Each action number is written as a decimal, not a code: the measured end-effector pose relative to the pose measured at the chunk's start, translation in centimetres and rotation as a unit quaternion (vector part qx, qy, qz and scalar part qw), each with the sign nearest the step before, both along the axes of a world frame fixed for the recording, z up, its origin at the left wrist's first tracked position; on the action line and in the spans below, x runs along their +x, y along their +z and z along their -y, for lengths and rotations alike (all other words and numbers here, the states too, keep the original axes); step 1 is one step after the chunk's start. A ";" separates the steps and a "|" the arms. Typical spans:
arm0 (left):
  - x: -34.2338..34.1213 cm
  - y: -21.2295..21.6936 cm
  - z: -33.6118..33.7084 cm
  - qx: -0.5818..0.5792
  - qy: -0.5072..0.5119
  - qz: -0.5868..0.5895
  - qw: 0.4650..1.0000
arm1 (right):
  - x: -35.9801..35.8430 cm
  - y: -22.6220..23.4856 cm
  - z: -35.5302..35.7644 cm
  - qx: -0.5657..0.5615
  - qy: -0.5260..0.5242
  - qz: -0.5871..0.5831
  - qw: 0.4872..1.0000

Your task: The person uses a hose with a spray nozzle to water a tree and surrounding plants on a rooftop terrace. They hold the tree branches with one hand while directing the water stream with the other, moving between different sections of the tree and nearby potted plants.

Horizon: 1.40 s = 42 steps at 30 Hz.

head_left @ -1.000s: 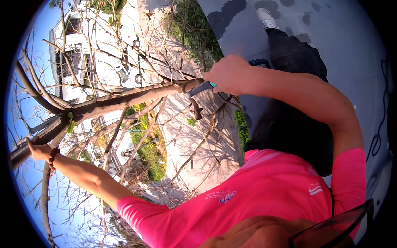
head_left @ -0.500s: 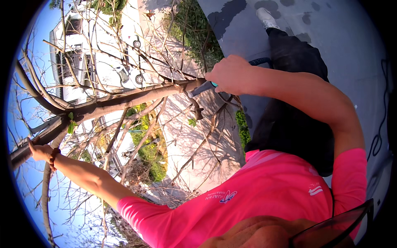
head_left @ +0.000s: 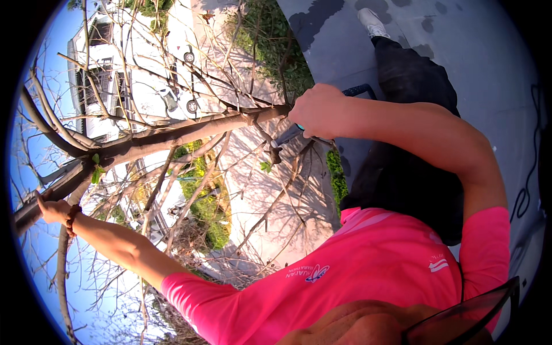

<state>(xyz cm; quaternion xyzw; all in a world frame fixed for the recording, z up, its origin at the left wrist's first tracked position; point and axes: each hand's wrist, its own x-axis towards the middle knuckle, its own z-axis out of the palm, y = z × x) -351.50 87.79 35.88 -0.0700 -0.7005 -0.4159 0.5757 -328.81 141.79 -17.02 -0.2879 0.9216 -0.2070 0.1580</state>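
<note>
At the far left my left hand (head_left: 53,210), with a brown bead bracelet at its wrist, grips a thick tree branch (head_left: 172,135); one finger shows along the bark and the rest are partly hidden. My right hand (head_left: 319,112) is closed around a hand tool with a grey bar (head_left: 287,135), a bit of teal and a black looped part (head_left: 360,89). The back of the hand hides most of the tool. Its bar points left, just below the near end of the branch; whether they touch I cannot tell.
Thin bare twigs (head_left: 276,210) spread around the branch. Far below lie a pale paved path (head_left: 247,190), green shrubs (head_left: 264,52), a parked car (head_left: 169,100) and a white building. Right of me are a grey wet-spotted surface (head_left: 489,69) and a black cable (head_left: 535,155).
My right hand and the tool have shifted slightly down and to the right, and the bar now sits lower relative to the branch. My left hand has hardly moved.
</note>
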 end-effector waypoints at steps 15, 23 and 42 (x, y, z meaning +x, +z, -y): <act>0.3 -2.7 -3.0 -0.026 0.018 -0.001 1.000 | 0.3 0.9 -0.5 -0.080 -0.065 -0.028 0.994; 0.5 -2.0 -2.5 0.021 -0.012 -0.007 1.000 | -0.1 0.6 -0.8 -0.071 -0.105 -0.063 0.990; 0.8 -3.2 -4.5 -0.002 -0.003 0.020 1.000 | 0.1 0.0 -0.1 -0.036 -0.051 -0.029 0.998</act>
